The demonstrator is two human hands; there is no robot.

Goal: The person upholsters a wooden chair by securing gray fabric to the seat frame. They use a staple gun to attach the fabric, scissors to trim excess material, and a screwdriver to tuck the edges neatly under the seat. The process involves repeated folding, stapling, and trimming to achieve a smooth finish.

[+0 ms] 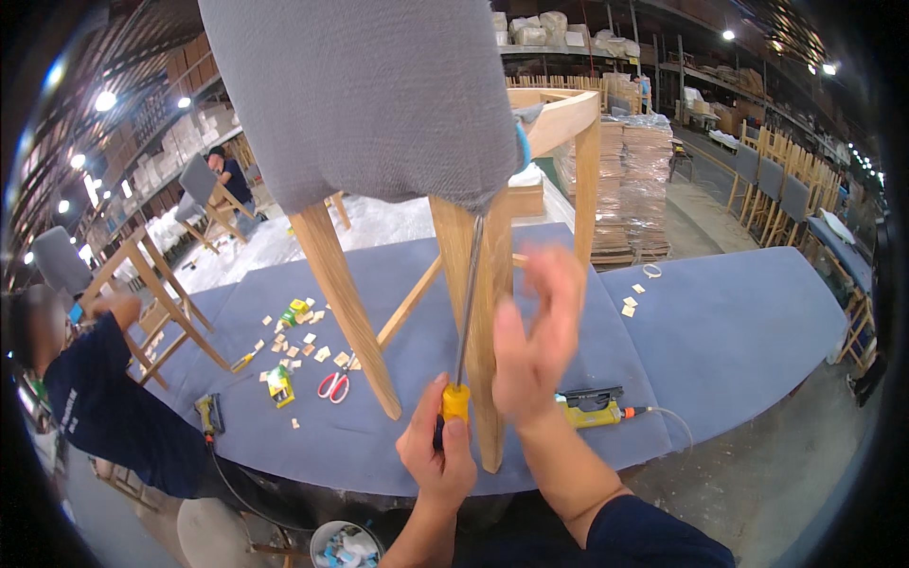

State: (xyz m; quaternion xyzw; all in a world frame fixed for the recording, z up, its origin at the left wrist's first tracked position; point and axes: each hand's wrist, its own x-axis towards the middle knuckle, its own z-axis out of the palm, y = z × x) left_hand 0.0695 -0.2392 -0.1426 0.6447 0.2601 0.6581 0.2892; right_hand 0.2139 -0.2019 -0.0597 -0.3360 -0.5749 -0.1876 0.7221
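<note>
A wooden chair with a grey upholstered back (pixel 365 104) stands over the table in front of me. My left hand (pixel 437 454) is closed around the yellow handle of a long screwdriver (pixel 456 402). Its metal shaft points up along the chair's right rear leg (pixel 488 331), and the tip meets the lower corner of the grey fabric, where its end is hidden. To the right of that leg is my right hand (pixel 540 346), slightly blurred, with thumb and fingers apart and nothing in it.
A blue-covered table (pixel 739 322) bears red-handled scissors (pixel 333 386), scattered wood chips (pixel 322 354), small green-yellow boxes (pixel 280 388) and a yellow air stapler (pixel 592 409) with a hose. Another stapler (pixel 208 417) lies near a co-worker (pixel 114 398) at left. A bucket (pixel 346 544) stands below.
</note>
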